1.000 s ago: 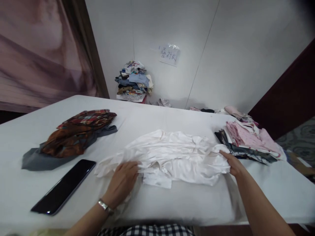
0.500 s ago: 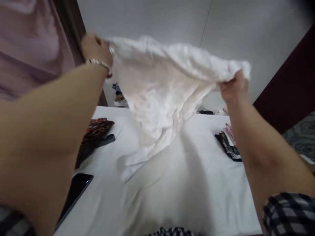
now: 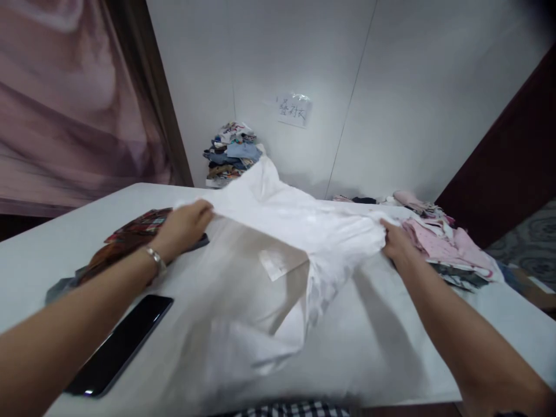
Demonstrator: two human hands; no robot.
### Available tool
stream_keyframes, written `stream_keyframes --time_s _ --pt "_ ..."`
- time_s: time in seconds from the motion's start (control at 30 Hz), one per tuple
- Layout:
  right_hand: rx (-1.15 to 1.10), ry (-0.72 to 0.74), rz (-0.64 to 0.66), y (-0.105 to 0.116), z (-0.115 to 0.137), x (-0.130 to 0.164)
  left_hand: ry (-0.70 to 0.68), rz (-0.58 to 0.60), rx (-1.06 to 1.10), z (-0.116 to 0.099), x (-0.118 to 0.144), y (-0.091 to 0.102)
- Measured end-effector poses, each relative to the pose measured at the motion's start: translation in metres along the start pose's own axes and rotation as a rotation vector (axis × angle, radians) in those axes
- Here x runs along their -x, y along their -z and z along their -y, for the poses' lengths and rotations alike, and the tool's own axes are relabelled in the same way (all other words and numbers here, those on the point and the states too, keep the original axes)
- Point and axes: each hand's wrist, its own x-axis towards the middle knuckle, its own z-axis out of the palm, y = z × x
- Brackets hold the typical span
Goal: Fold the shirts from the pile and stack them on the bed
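A white shirt (image 3: pixel 286 223) is stretched between my two hands above the white tabletop, its lower part hanging in loose, blurred folds toward me. My left hand (image 3: pixel 185 226), with a bracelet at the wrist, is closed on one edge of the cloth. On the other side my right hand (image 3: pixel 393 240) pinches a bunched edge. Beneath the shirt lies a white cloth (image 3: pixel 386 324) that covers the middle of the table. Just behind my left hand rests a pile of dark red plaid and brown clothes (image 3: pixel 125 243).
A black phone (image 3: pixel 121 344) lies at the left front. Pink and dark folded clothes (image 3: pixel 456 249) sit on the right. Against the back wall rises a tall clothes stack (image 3: pixel 232 153), and a paper sign (image 3: pixel 294 110) hangs there. A pink curtain (image 3: pixel 73 104) is on the left.
Both hands have come down from high up, bringing the white shirt lower and closer to the table. The view has shifted, so the wall sign and the clothes stack now show.
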Motion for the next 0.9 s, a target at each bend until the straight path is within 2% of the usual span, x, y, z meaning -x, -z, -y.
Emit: stream_keyframes --time_s 0.07,0.13,0.2,0.23,0.3,0.37,0.5,0.63,0.7,0.8,0.9 --pt "0.045 -0.149 -0.074 0.021 -0.033 0.016 -0.087 0.167 -0.044 0.003 0.035 -0.041" --pt "0.075 -0.302 -0.125 0.039 -0.060 0.032 -0.094 0.296 -0.010 0.005 0.064 -0.073" --pt "0.096 -0.384 -0.126 0.055 -0.082 0.045 -0.049 0.323 0.033 0.004 0.087 -0.096" --pt "0.099 -0.376 -0.108 0.062 -0.089 0.051 -0.020 0.308 0.053 0.004 0.096 -0.104" --pt "0.111 -0.314 -0.060 0.074 -0.098 0.062 0.011 0.270 0.087 0.002 0.110 -0.115" --pt "0.151 -0.250 -0.022 0.081 -0.102 0.077 -0.015 0.255 0.111 0.001 0.120 -0.122" --pt "0.382 -0.143 0.004 0.083 -0.111 0.117 -0.044 0.247 0.049 0.006 0.123 -0.129" --pt "0.683 -0.058 0.248 0.075 -0.137 0.161 0.025 0.258 -0.043 0.017 0.115 -0.134" --pt "0.864 0.084 0.350 0.070 -0.147 0.176 0.034 0.265 -0.070 0.020 0.110 -0.135" --pt "1.192 0.414 0.428 0.066 -0.151 0.187 0.056 0.274 -0.101 0.021 0.105 -0.133" --pt "1.386 0.690 0.377 0.062 -0.145 0.193 0.079 0.287 -0.099 0.020 0.102 -0.130"
